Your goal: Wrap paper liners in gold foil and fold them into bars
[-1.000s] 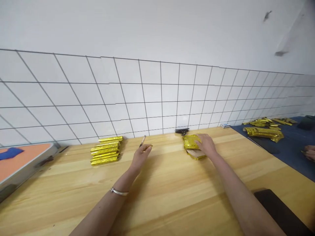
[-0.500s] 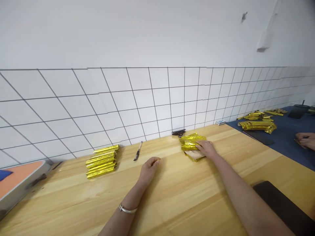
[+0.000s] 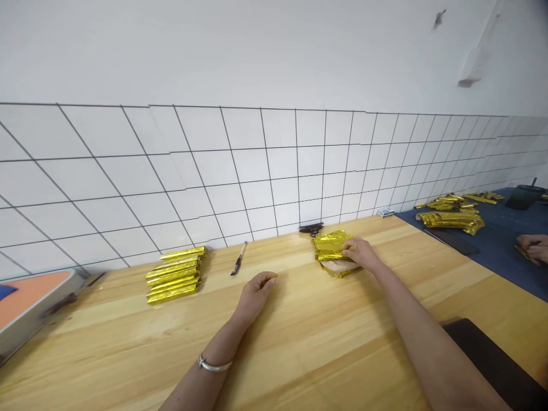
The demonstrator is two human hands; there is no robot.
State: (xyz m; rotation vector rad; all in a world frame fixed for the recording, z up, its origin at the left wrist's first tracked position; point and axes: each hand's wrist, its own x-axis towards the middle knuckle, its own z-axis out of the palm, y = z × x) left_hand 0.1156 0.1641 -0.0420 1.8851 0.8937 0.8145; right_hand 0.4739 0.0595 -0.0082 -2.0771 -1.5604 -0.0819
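Observation:
My right hand [image 3: 359, 253] is at the right edge of a stack of gold foil paper [image 3: 331, 244], its thumb and fingers pinched on the top sheet. Brown paper backing shows at the near side of the stack. My left hand [image 3: 256, 292] rests on the wooden table with its fingers curled in and nothing visible in them; a silver bangle [image 3: 214, 365] circles that wrist. Several folded gold foil strips [image 3: 174, 275] lie side by side on the left. Between them and my left hand is a pen [image 3: 238, 260].
By the tiled wall lies a black clip [image 3: 311, 229], with a small box [image 3: 385, 213] farther right. An orange-lined tray [image 3: 38, 294] stands at left. A dark flat object [image 3: 492, 357] lies front right. On a blue mat are more gold strips [image 3: 451, 220] and another person's hand [image 3: 535, 249].
My right hand's fingers have drawn together at the right edge of the gold foil stack. My left hand stays curled in almost the same place. The view has shifted slightly.

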